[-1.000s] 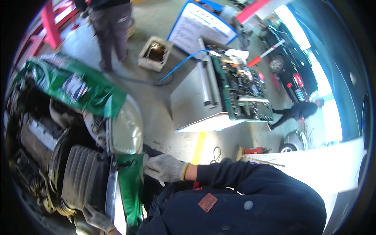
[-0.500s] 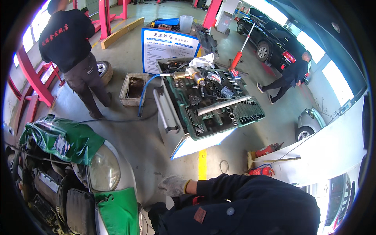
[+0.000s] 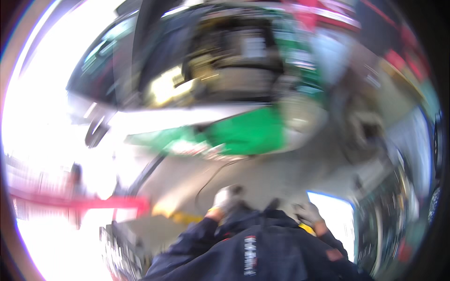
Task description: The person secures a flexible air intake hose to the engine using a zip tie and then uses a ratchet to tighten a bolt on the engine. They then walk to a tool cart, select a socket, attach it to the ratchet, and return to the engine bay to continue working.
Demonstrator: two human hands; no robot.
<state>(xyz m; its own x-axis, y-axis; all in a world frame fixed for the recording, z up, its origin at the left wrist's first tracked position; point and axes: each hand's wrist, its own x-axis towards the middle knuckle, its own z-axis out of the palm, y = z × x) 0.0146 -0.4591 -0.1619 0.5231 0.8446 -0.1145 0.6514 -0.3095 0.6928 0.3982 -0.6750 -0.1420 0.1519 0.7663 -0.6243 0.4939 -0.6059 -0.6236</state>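
The view is smeared by motion. My left hand, in a grey glove, hangs near my body at the bottom middle; its fingers are blurred and I cannot make out anything in them. My right hand, gloved with a yellow cuff, is lower right beside a white board with a blue edge; its grip is unclear. Above them stands a car with an open engine bay, a green cover draped on its fender near a headlight.
A toolbox full of tools is at the right. A pale tray sits on the floor beyond it. A red lift arm lies at the left, with a grey cabinet below it. A cable runs over the floor.
I have turned sharply, so the car has swung from the lower left to the upper middle and the toolbox to the right. Both gloved hands now show in front of my body.
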